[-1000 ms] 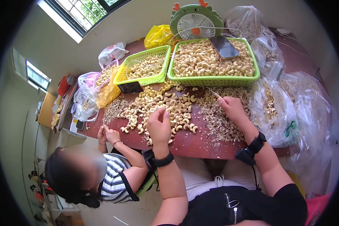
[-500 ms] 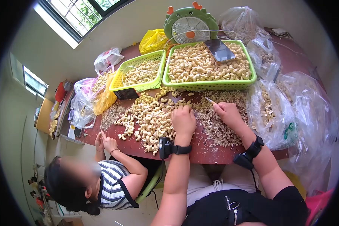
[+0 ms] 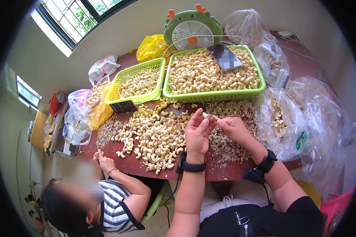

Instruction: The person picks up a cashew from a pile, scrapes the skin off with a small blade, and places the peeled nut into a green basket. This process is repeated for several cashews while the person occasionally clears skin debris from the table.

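Observation:
My left hand (image 3: 197, 138) is turned palm up over the table, its fingertips closed on a single cashew (image 3: 205, 115). My right hand (image 3: 235, 129) grips a small knife (image 3: 214, 117) by its short light-coloured handle. The blade meets or nearly meets the cashew; the fingers partly hide it. To the left of my left hand spreads a loose pile of cashews (image 3: 158, 136). Under and around my right hand lies a heap of brown skin flakes (image 3: 229, 148).
Behind the piles stand a green basket (image 3: 215, 96) of cashews with a phone (image 3: 225, 57) on top, a yellow basket (image 3: 136, 98) and a green fan (image 3: 192, 23). Clear plastic bags (image 3: 304, 118) line the right side. A person in a striped top (image 3: 116, 201) sits at left.
My left hand has risen from the cashew pile, turned palm up, and now holds a cashew. My right hand has brought the knife leftward to it. The camera view has shifted slightly.

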Demonstrator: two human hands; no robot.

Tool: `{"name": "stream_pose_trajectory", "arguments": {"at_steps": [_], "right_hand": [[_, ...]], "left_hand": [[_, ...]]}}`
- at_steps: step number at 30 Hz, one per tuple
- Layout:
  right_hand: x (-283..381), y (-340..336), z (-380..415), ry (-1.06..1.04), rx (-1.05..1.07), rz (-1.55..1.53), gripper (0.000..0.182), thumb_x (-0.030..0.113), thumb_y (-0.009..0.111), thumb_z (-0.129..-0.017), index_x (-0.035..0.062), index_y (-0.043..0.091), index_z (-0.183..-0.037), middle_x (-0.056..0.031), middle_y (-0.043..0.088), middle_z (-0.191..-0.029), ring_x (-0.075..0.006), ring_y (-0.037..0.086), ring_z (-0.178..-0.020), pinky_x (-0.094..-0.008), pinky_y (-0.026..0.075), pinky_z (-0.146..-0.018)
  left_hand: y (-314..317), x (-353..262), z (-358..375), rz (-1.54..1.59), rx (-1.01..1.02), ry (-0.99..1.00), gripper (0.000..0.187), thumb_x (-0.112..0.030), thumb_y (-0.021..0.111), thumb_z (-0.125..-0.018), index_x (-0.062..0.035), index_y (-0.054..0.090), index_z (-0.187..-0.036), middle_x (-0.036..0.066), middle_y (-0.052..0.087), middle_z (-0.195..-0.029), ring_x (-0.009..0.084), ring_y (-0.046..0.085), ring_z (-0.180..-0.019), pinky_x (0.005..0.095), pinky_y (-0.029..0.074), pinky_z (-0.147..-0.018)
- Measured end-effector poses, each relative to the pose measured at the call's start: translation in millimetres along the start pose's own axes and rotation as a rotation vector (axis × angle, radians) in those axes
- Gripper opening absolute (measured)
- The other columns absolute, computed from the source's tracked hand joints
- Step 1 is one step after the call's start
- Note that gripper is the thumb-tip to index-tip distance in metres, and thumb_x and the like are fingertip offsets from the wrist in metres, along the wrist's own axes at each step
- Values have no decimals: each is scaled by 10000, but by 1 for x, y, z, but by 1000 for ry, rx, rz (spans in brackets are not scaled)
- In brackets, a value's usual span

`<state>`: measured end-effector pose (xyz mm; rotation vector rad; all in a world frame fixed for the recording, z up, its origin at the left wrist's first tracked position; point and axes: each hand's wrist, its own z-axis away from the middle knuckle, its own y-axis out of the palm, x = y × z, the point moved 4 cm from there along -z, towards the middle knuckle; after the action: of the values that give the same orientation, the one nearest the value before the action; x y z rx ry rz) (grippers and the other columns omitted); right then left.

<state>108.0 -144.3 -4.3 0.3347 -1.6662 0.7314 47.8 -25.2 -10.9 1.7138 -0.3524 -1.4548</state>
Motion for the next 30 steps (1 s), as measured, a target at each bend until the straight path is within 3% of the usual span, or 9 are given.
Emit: {"name": "stream_pose_trajectory", "arguments": {"at_steps": [4, 5, 13, 19, 30], "right_hand": [[3, 4, 2, 11, 59, -64, 354, 285, 491, -836, -7, 544, -643, -2, 464, -528, -65, 402, -506, -246, 352, -462], [3, 5, 2, -9, 63, -56, 343, 277, 496, -833, -7, 548, -649, -2, 462, -530, -64, 400, -508, -246, 349, -461], [8, 6, 4, 81, 111, -21, 345, 275, 504, -828, -2, 536, -625, 6, 447, -507, -67, 386, -482, -253, 334, -440], [1, 7, 3, 63, 94, 9, 368, 284, 503, -829, 0, 529, -596, 3, 431, -479, -67, 376, -462, -256, 326, -423], [-3, 7, 2, 45, 74, 2, 369, 304, 504, -825, 0, 554, -621, 11, 433, -473, -59, 379, -449, -243, 327, -414]], "left_hand": [[-2, 3, 3, 63, -16, -61, 288, 32, 519, -783, -50, 505, -1058, 98, 579, -940, 233, 567, -899, 370, 491, -767], [-3, 2, 2, 97, -1, -52, 290, 28, 539, -776, -17, 482, -1056, 107, 576, -942, 251, 561, -930, 356, 508, -748], [1, -5, 5, 66, -27, -23, 299, 24, 540, -778, -31, 494, -1069, 93, 580, -948, 243, 573, -903, 359, 523, -724], [-4, -2, 5, 18, -53, -14, 277, 13, 537, -786, -49, 509, -1054, 94, 575, -936, 246, 565, -913, 395, 523, -729], [-2, 1, 8, 10, -116, 84, 246, 34, 545, -773, -38, 496, -1002, 94, 564, -911, 250, 566, -891, 369, 531, -694]]}}
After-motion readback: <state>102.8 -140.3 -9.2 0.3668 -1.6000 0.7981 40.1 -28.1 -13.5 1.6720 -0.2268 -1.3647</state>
